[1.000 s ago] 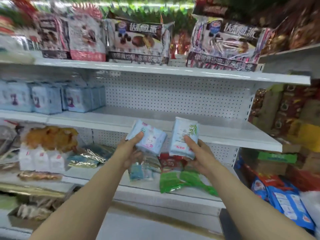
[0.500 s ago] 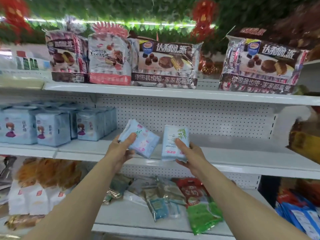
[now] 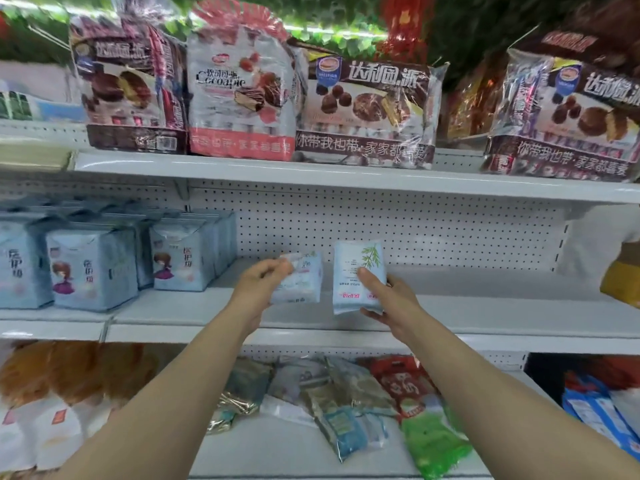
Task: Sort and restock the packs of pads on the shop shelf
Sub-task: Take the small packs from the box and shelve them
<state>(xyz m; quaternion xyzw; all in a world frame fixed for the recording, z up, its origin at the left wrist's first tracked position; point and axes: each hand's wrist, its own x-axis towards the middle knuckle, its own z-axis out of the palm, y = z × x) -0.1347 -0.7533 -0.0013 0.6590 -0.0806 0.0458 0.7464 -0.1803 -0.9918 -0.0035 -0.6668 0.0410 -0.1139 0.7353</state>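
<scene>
The middle shelf (image 3: 485, 306) has bare board from its centre out to 3 o'clock, bounded by its front lip and the pegboard back (image 3: 433, 233). At 9 o'clock, stocked blue packs (image 3: 93, 268) fill it. The left hand (image 3: 259, 289) grips a pale pack (image 3: 304, 282), blurred and near upright. Just beside it at 3 o'clock, the right hand (image 3: 391, 299) pinches a leaf-printed pack (image 3: 356, 268), thumb across its front. Its long axis runs 12 to 6, leaf end up. I cannot tell whether either pack touches the board.
</scene>
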